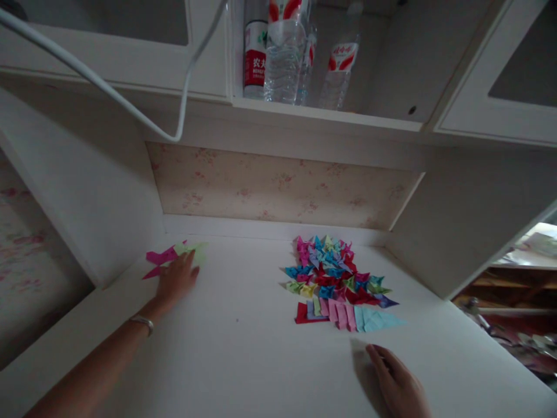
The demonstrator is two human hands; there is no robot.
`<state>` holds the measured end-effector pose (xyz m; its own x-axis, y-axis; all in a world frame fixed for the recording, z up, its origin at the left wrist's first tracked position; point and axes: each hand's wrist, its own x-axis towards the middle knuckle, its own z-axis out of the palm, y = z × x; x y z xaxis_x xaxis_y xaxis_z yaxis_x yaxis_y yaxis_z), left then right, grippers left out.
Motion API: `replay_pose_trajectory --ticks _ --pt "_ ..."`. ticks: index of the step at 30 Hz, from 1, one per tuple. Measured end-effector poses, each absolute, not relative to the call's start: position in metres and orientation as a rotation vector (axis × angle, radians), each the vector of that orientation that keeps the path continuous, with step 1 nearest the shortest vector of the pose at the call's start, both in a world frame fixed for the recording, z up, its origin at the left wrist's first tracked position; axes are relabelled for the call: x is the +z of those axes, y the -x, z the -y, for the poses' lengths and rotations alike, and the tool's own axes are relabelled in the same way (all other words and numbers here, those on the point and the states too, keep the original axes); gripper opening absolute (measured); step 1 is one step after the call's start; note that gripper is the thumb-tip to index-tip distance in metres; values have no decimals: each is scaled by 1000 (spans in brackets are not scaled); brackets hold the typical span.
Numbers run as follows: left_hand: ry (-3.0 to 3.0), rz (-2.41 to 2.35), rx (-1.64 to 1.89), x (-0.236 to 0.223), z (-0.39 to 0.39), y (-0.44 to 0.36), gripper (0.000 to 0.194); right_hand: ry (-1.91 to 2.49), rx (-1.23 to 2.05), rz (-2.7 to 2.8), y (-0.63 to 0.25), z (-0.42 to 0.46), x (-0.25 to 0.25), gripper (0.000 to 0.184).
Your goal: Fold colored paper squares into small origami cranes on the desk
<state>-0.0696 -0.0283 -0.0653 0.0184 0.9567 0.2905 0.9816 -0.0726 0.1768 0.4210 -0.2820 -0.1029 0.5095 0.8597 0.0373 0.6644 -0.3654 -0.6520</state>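
Observation:
My left hand [176, 280] reaches to the far left of the white desk [243, 360] and lies flat, fingers spread, on a small stack of paper sheets [174, 255], pink and pale green. My right hand [398, 383] rests near the front edge at the lower right, fingers lightly curled on the desk, holding nothing that I can see. Ahead of it lies a pile of folded paper pieces [337, 278] in pink, blue, red, green and yellow, with a row of half-folded strips along its near side.
A shelf above holds several plastic water bottles [282, 52]. A white cable [108, 87] hangs across the upper left. Cabinet side walls close in the desk on the left and right. A cluttered shelf [517, 325] shows at the far right.

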Motion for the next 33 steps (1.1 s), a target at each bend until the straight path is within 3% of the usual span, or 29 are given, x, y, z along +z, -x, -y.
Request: replay_pose_trajectory --ticks 3,9,14,18,24,33 --pt "2521 1768 -641 -65 61 8 44 2107 314 1331 -433 274 -110 48" --pt "3044 1529 -872 -77 145 -104 44 2167 -338 1569 -478 245 -113 47" --pt "3170 1353 -847 -80 164 -173 50 2356 -143 1763 -494 229 -124 49" --pt "3153 1163 -806 -79 156 -198 36 2334 -107 1834 -477 231 -120 48" --pt "3169 1062 -754 -80 153 -192 29 2172 -126 1993 -468 228 -97 51" --pt "3293 916 -661 -74 170 -164 30 2030 283 2147 -446 222 -70 63"
